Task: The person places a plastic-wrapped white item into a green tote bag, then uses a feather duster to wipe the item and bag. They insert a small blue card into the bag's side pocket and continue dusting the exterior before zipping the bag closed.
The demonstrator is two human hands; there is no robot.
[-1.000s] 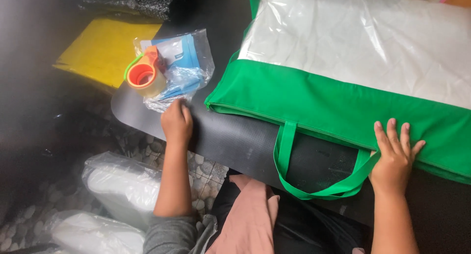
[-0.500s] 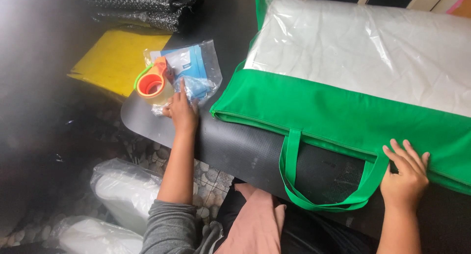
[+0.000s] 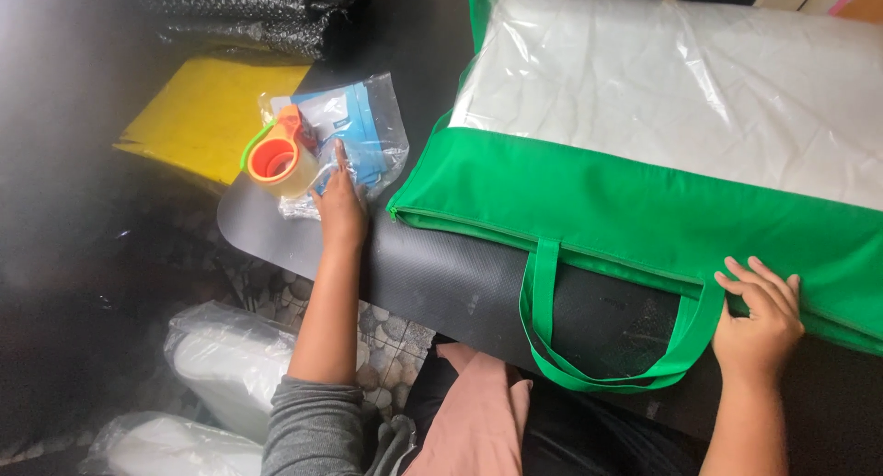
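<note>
A large green bag with a clear plastic top fills the upper right of the frame, lying flat on a dark table. Through the clear panel shows a white padded filling that takes up the whole bag. Two green strap handles hang off its near edge, toward the lower middle of the frame.

The right hand sits at the lower right, fingers curled over the bag's green near edge just beside the handle, pressing on the fabric rather than closed around it.

The left hand reaches to the centre left, palm down and fingers stretched out flat on a clear plastic packet holding blue and white sheets. It grips nothing. Touching the packet on its left stands an orange tape dispenser with a green edge and a roll of clear tape.

Farther upper left lies a flat yellow envelope, and above it a pile of dark bubble wrap. In the lower left, below the table edge, sit two clear bags of white stuffing on a pebbled floor.
</note>
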